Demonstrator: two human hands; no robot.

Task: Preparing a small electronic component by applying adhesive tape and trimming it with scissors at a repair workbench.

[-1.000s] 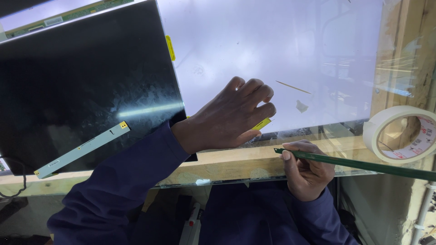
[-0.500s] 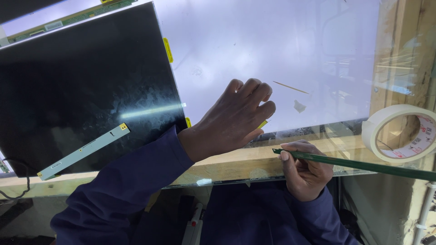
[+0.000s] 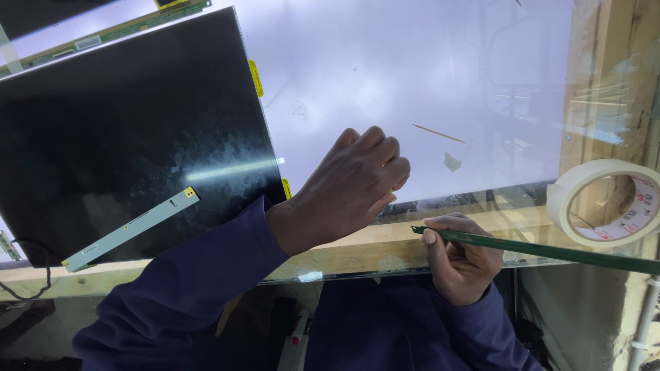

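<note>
My left hand (image 3: 350, 189) rests knuckles-up on the lit glass tabletop (image 3: 426, 75), just right of the black display panel (image 3: 130, 137). Its fingers are curled together over a small yellow piece (image 3: 392, 191), of which only a sliver shows. My right hand (image 3: 460, 264) is at the wooden front edge (image 3: 357, 251), pinching the left end of a long thin green strip (image 3: 550, 251) that runs off to the right. Yellow tabs (image 3: 255, 77) stick out along the panel's right side.
A pale green narrow circuit strip (image 3: 127, 230) lies diagonally on the panel's lower part. A roll of white tape (image 3: 605, 203) sits at the right by a wooden frame post (image 3: 608, 82). A thin stick (image 3: 438, 133) and a small scrap (image 3: 451, 162) lie on the glass.
My left hand has slid slightly to the right, uncovering the yellow tab at the panel's lower right corner. The right hand and green strip have stayed in place.
</note>
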